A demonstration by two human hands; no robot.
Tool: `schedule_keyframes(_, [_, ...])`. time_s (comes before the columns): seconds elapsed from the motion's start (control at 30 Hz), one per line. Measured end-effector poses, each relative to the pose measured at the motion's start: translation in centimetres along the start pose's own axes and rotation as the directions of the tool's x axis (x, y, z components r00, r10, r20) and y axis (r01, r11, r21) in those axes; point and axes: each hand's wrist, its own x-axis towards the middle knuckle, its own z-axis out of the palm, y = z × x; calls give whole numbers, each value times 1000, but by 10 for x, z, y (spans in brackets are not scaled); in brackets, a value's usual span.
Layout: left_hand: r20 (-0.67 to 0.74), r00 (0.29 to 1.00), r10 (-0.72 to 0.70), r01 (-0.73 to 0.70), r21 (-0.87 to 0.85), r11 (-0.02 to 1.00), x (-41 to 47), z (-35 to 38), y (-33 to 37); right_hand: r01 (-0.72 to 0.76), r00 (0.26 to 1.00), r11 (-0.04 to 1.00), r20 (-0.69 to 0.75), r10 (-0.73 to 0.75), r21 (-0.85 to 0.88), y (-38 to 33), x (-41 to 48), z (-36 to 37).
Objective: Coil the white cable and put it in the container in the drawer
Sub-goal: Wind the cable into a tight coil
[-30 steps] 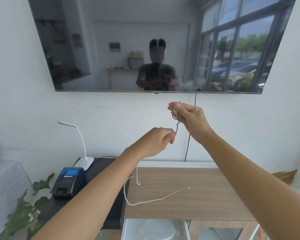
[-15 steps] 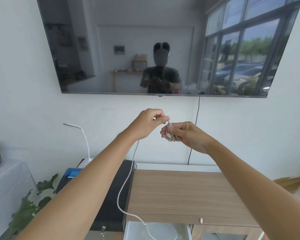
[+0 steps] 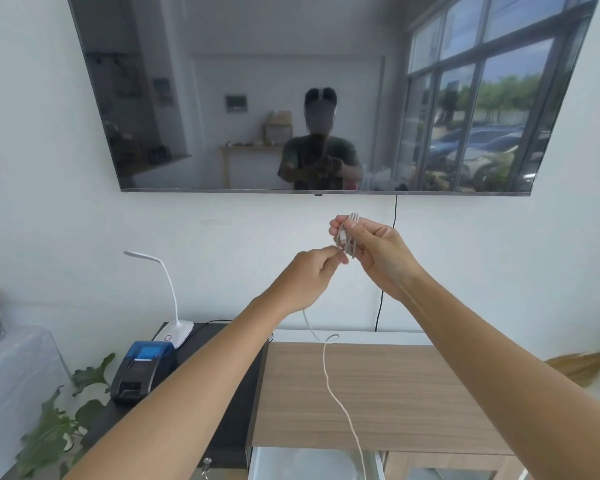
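My right hand (image 3: 373, 252) is raised in front of the wall and grips a small bundle of loops of the white cable (image 3: 347, 239). Just left and slightly lower, my left hand (image 3: 309, 277) pinches the cable's free run where it leaves the loops. From there the loose tail (image 3: 329, 379) hangs down over the wooden cabinet top (image 3: 413, 393) and reaches the open drawer (image 3: 253, 462) at the bottom edge. Inside the drawer a round white container (image 3: 309, 465) shows faintly, partly cut off by the frame.
A wall-mounted TV (image 3: 312, 95) hangs above my hands, with a black cord (image 3: 381, 306) running down the wall behind my right wrist. On the low black stand at left sit a white desk lamp (image 3: 172, 327) and a blue-topped printer (image 3: 142, 370). A green plant (image 3: 56, 420) grows at lower left.
My left hand dropped below my right, which rose with the bundle. The tail shifted from hanging left of the cabinet to lying across its top toward the drawer.
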Motion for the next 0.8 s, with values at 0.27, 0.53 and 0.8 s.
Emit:
schedule_keyframes(0.27, [154,984,91,-122,212,970,9,-41,28,67,990,747,135,30,-662,8,-7,-12])
schedule_keyframes(0.53, [-65,994,86,-90,-58,994,32,-64,15,-142,945,937,237,224,-319,-1,-11,-8])
schedule_keyframes(0.8, [-67,996,64,-79,-249,965,31,-42,11,-110,952,980,268,151,-164,-2,-11,-5])
